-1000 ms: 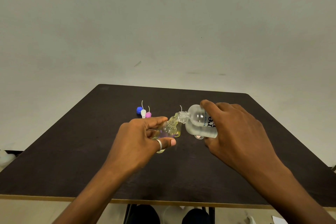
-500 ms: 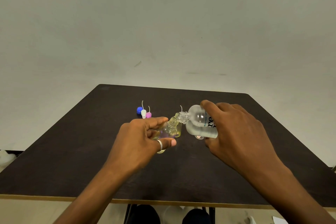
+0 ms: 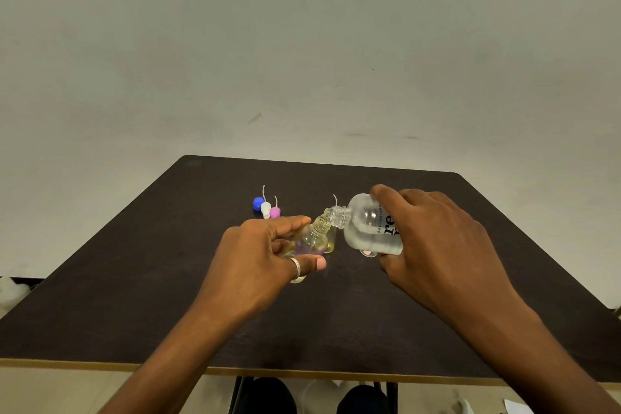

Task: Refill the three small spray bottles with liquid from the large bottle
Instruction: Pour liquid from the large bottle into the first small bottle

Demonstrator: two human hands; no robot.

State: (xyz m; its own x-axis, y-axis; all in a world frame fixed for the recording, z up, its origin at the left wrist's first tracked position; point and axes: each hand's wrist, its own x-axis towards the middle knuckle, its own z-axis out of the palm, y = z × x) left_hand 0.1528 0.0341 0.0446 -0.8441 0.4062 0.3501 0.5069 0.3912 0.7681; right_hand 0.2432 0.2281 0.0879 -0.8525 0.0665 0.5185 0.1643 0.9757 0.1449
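Little has changed: the left hand (image 3: 265, 255) still pinches the tilted small bottle (image 3: 314, 239) and the right hand (image 3: 437, 245) still grips the large bottle (image 3: 366, 228), neck to neck over the centre of the table (image 3: 134, 296), so this fill likely continues.

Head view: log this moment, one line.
left hand: holds small clear spray bottle | right hand: tilts large clear bottle at its neck

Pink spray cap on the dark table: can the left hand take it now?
Probably not yet: nothing blocks the pink spray cap, but the left hand grips a small clear bottle held to the tilted large clear bottle.
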